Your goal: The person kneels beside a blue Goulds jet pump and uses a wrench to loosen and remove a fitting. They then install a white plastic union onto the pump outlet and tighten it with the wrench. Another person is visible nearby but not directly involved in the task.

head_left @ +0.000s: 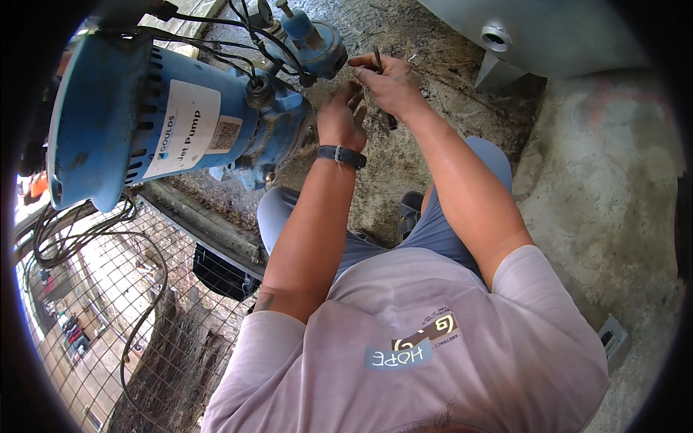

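My right hand (393,85) is closed around a dark, slim rod-like tool (377,60), whose exact kind I cannot make out. Thumb and forefinger of that hand point toward the blue round pump fitting (328,50). Just below and to the left, my left hand (341,121) has its fingers half curled and apart, with nothing visible between them. A dark watch strap (341,155) circles that wrist. Beside the left hand lies the blue jet pump (238,119), its motor housing stretching to the left with a white label on it.
Black cables (216,43) run over the pump. A wire mesh fence (94,289) and a coiled cable (50,234) are at the left. A grey tank (556,32) stands at the upper right, above a rough concrete surface (599,173). My shoe (410,209) rests between my arms.
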Tool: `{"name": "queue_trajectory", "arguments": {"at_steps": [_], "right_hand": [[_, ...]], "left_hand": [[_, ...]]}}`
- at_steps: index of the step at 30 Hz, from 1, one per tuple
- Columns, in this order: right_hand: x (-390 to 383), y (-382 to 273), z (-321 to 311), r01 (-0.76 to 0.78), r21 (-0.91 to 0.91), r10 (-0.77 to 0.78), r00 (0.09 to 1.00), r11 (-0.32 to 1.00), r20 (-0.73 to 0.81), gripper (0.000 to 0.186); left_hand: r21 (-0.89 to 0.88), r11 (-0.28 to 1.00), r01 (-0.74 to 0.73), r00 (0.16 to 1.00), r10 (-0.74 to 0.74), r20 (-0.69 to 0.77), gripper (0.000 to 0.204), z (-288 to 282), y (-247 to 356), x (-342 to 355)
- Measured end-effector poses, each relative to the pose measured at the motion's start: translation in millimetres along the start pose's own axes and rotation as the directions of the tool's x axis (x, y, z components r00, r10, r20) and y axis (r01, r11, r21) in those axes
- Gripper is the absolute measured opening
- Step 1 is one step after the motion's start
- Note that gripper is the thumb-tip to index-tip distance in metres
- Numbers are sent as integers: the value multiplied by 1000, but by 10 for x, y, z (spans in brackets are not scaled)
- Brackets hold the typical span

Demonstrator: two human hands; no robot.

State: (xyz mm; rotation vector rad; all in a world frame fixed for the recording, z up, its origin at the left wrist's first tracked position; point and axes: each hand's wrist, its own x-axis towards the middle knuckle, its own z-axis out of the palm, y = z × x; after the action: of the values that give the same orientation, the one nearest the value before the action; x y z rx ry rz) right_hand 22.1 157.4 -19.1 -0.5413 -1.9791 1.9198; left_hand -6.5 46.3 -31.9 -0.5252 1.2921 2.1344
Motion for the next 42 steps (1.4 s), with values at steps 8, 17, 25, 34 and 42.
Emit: {"name": "queue_trajectory", "arguments": {"at_steps": [8,17,25,34,42], "right_hand": [[93,-19,223,-253,254,240,967,934,79,23],[55,-139,86,-267,184,237,956,946,170,20],[-67,-289,-99,-270,457,252,962,848,102,19],[-773,-1689,-721,-270,842,-690,484,467,538,50],[-1139,-2437,-718,-303,839,-657,523,452,543,47]], "left_hand": [[549,836,-13,1000,21,-8,13,-503,-386,119],[863,398,-313,949,170,266,38,-1186,-1012,442],[816,299,-494,866,246,435,40,-697,-254,28],[713,-346,-610,631,333,701,52,53,323,-500],[772,-261,-580,690,346,636,60,192,163,-389]]}}
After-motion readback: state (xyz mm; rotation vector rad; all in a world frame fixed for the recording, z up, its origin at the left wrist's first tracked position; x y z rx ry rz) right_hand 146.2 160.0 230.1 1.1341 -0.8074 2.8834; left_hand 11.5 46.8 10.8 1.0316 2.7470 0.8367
